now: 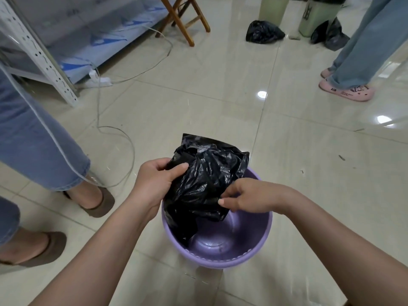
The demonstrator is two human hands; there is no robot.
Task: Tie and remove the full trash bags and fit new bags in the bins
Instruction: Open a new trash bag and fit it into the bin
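Over the open mouth of a purple bin (pixel 249 259), two bare hands hold a crumpled black trash bag (pixel 203 184). The left hand (pixel 154 182) grips the bag's upper left side, thumb pressed across the front of the plastic and fingers curled behind it. The right hand (pixel 245 198) pinches the bag's lower right edge between thumb and fingertips, knuckles facing up. Between the two hands the bag bunches loosely, one flat corner sticking up above the left hand and a tail of plastic hanging below both hands into the bin. Beneath the right hand the bin's inside wall and bottom are bare purple. The bin stands on a glossy beige tiled floor (pixel 309 164).

Left of the left hand stand two legs in blue jeans (pixel 37 151) and brown slippers. Far beyond the right hand, another person's legs end in pink slippers (pixel 346 90). Well past both hands, two pale green bins (pixel 313 16) stand with filled black bags (pixel 263 33) lying on the floor beside them. A white cable (pixel 123 138) loops across the tiles beyond the left hand.
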